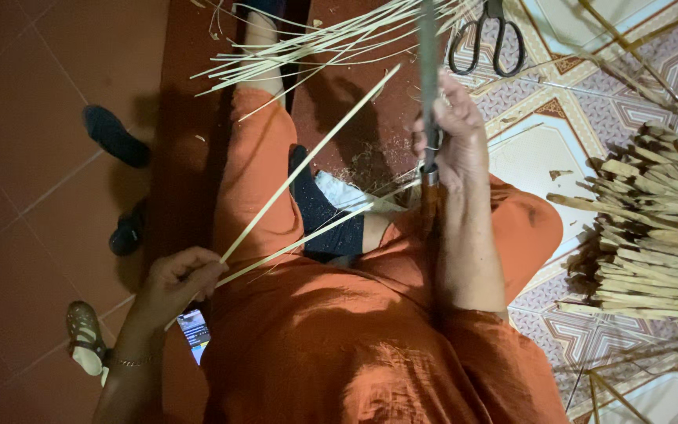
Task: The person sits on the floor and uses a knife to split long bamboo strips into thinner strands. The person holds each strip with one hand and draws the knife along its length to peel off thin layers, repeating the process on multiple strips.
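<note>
Two thin bamboo strips [308, 169] run up and away from the left hand [178, 279], which pinches their near ends between thumb and curled fingers, low at the person's left side above the orange clothing [339, 345]. A bracelet [129, 362] circles that wrist, and a phone [195, 333] with a lit screen lies just under the hand, beside the hip. A sandal [84, 338] sits on the red tile floor [17, 196] near the elbow, with two dark shoes [115, 135] farther out.

The strips fork as they rise: one slants steeply toward the blade, the other lies lower across the lap toward the knife handle. The right hand [453, 133] is raised over the right knee, forearm upright, fingers closed tight around a long knife [428, 78] whose blade points away and whose brown handle end shows below the fist. A dark cloth [315, 212] covers the left thigh under the strips.

To the right, a heap of cut bamboo pieces [653, 228] rests on the patterned floor. Beyond the knees, a loose spread of pale strips [315, 43] crosses the floor, and black scissors [486, 43] lie farthest off.
</note>
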